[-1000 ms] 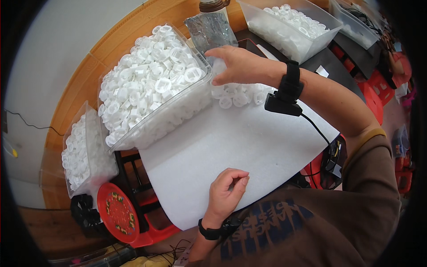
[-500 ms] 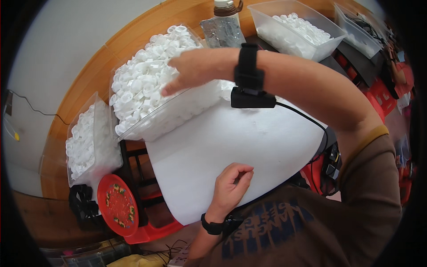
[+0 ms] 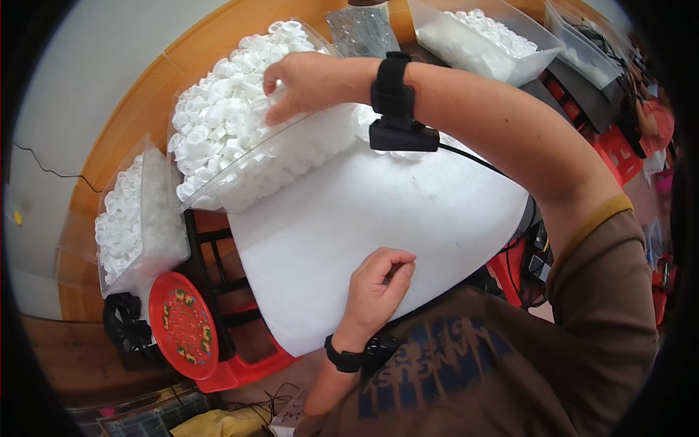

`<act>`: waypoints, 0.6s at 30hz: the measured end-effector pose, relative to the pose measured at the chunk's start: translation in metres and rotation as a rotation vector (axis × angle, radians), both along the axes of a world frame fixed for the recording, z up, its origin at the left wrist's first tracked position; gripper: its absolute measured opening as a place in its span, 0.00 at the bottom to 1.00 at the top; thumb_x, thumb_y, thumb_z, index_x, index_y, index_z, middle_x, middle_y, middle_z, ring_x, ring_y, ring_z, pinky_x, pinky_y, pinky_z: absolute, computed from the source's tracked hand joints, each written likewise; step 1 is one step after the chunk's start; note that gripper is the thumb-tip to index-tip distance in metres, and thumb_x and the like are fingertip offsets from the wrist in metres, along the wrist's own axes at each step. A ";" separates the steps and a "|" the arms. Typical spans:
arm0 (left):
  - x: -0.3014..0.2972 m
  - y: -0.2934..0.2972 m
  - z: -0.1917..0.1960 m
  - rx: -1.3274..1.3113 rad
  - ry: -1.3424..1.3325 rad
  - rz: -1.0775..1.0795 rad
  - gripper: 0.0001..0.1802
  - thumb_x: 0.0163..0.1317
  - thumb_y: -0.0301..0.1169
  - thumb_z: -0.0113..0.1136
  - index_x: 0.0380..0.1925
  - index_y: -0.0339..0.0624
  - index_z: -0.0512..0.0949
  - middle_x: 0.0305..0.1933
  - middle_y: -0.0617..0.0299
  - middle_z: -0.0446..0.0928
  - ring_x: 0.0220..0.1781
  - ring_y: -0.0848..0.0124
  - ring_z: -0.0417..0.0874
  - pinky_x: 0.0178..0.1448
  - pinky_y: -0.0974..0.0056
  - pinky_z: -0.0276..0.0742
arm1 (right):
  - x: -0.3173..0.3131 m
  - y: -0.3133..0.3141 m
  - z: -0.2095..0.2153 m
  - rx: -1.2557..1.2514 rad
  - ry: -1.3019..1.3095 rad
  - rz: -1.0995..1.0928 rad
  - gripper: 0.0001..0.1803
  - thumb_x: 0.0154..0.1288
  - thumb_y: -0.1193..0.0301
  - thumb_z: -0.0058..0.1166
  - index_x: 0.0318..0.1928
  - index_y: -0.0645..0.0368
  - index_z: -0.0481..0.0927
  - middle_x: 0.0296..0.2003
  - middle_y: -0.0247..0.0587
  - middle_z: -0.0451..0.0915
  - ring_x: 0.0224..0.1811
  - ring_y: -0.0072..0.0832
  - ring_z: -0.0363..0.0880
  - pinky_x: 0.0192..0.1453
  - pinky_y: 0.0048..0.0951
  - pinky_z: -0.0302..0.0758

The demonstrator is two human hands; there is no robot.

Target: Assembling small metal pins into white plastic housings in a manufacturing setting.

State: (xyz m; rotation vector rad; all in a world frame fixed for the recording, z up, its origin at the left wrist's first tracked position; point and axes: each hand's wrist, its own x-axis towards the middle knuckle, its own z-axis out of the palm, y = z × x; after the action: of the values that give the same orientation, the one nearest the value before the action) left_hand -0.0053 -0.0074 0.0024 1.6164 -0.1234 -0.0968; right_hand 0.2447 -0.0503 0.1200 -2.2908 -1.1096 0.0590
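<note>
My right hand (image 3: 304, 86) reaches over the front wall of a large clear bin (image 3: 251, 154) heaped with small white plastic ring-shaped pieces (image 3: 218, 109). Its thumb and forefinger curl around pieces at the top of the heap, with white showing between them; the other fingertips are hidden. Above the white sheet-covered tabletop (image 3: 313, 233), close to my body, my left hand (image 3: 380, 291) is closed, thumb against curled forefinger. Whatever it may hold is hidden inside the fingers. Both wrists wear black straps, and a black box with a cable hangs at the right one.
A smaller bin of white pieces (image 3: 124, 226) stands at left, above a red patterned round tray (image 3: 182, 324). Loose white pieces lie by the big bin under my right wrist. Another white-filled bin (image 3: 480, 47) and a grey plastic bag (image 3: 362, 33) are at the back. A person (image 3: 653, 120) is far right.
My right hand has come down onto the heap and its fingers have curled around pieces there. My left hand keeps its closed shape. The whole view has shifted slightly.
</note>
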 end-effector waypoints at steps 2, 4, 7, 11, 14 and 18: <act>-0.001 0.000 -0.004 -0.012 -0.027 0.021 0.05 0.59 0.21 0.56 0.35 0.34 0.76 0.32 0.61 0.75 0.31 0.77 0.75 0.36 0.74 0.71 | 0.001 0.001 -0.001 0.075 -0.034 0.046 0.26 0.48 0.57 0.63 0.44 0.61 0.77 0.38 0.55 0.78 0.40 0.42 0.79 0.43 0.35 0.74; 0.001 0.000 -0.005 0.017 -0.032 -0.001 0.05 0.60 0.21 0.55 0.36 0.35 0.76 0.34 0.63 0.75 0.32 0.79 0.74 0.36 0.75 0.70 | 0.005 -0.002 -0.004 0.108 -0.069 0.020 0.26 0.48 0.57 0.63 0.44 0.61 0.77 0.37 0.55 0.78 0.40 0.43 0.78 0.43 0.35 0.74; 0.001 -0.001 -0.006 0.063 -0.038 -0.030 0.05 0.61 0.21 0.55 0.37 0.34 0.76 0.35 0.64 0.75 0.33 0.81 0.73 0.36 0.76 0.70 | 0.017 -0.003 -0.005 0.192 -0.144 -0.015 0.27 0.46 0.56 0.63 0.42 0.62 0.78 0.37 0.54 0.79 0.40 0.42 0.79 0.44 0.34 0.74; -0.001 0.000 -0.007 0.052 0.007 -0.009 0.05 0.61 0.21 0.54 0.38 0.35 0.75 0.35 0.63 0.75 0.32 0.80 0.73 0.35 0.75 0.71 | 0.030 -0.009 0.004 0.341 -0.150 -0.111 0.26 0.48 0.57 0.62 0.43 0.64 0.80 0.35 0.51 0.81 0.41 0.42 0.79 0.47 0.33 0.74; -0.007 0.006 -0.005 -0.007 0.073 0.084 0.04 0.59 0.20 0.57 0.35 0.34 0.76 0.34 0.62 0.76 0.33 0.78 0.75 0.37 0.74 0.71 | -0.015 -0.046 0.042 0.411 0.113 -0.085 0.22 0.56 0.67 0.60 0.45 0.74 0.76 0.39 0.59 0.79 0.43 0.44 0.79 0.47 0.35 0.74; -0.004 -0.006 0.012 -0.028 0.146 0.031 0.05 0.59 0.18 0.56 0.36 0.33 0.76 0.34 0.61 0.75 0.33 0.78 0.75 0.36 0.75 0.71 | -0.034 -0.111 0.046 0.341 0.112 -0.230 0.20 0.59 0.66 0.55 0.44 0.73 0.76 0.34 0.53 0.79 0.38 0.37 0.79 0.43 0.32 0.74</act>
State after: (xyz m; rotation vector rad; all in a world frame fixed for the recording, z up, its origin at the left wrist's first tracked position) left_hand -0.0094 -0.0134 0.0146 1.5775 0.0133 -0.1878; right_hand 0.2111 -0.1617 0.1657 -2.0632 -0.7302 -0.0851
